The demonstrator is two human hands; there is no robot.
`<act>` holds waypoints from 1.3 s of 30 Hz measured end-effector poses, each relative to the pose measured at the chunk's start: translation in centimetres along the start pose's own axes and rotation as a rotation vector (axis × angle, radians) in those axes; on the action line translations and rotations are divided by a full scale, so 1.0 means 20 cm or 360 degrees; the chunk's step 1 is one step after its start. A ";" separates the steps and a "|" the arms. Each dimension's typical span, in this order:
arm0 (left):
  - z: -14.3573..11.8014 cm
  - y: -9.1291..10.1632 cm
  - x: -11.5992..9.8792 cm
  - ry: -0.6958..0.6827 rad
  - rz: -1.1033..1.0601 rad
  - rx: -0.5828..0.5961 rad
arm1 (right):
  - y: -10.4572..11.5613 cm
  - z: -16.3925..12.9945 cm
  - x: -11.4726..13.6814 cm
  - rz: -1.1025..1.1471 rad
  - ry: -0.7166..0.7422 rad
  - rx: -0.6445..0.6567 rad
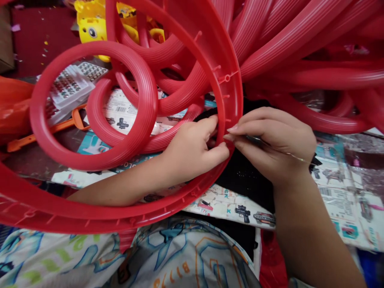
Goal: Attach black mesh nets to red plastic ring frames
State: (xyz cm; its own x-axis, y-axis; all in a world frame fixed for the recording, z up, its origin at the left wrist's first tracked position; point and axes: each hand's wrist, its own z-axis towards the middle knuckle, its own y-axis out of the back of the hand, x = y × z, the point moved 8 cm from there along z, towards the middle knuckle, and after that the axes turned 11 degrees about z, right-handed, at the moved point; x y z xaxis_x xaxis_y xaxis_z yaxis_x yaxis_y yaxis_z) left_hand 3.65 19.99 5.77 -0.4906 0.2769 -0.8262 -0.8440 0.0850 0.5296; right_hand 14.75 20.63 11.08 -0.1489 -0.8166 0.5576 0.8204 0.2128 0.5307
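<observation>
A large red plastic ring (180, 212), its hollow ribbed side showing small pegs, curves across the view above my lap. My left arm passes inside its curve, and my left hand (195, 148) is closed around the inner rim, thumb on the near side. Just to the right, my right hand (270, 140) pinches its thumb and fingertips together at the ring's outer edge. A thin, shiny strand shows by that palm; what the fingertips hold is too small to make out. Beneath both hands lies a black cloth (246, 176).
Smaller ribbed red rings (144, 104) lie left of centre, and many larger ones (288, 44) are piled at upper right. A bead box (70, 86), an orange plastic tool (76, 120) and a yellow animal-shaped toy (93, 30) are at left. Printed card (336, 192) covers the table.
</observation>
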 end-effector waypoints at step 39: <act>-0.06 -0.08 -0.04 0.0154 -0.0346 0.0328 | 0.02 0.00 0.05 -0.0157 0.0159 0.0294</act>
State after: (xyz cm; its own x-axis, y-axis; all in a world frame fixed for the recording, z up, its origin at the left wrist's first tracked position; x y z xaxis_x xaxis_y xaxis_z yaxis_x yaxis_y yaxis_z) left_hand 5.15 18.46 5.44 -0.3301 0.1393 -0.9336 -0.8745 0.3272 0.3580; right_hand 14.92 19.84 11.80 -0.1602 -0.8856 0.4360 0.6882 0.2165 0.6925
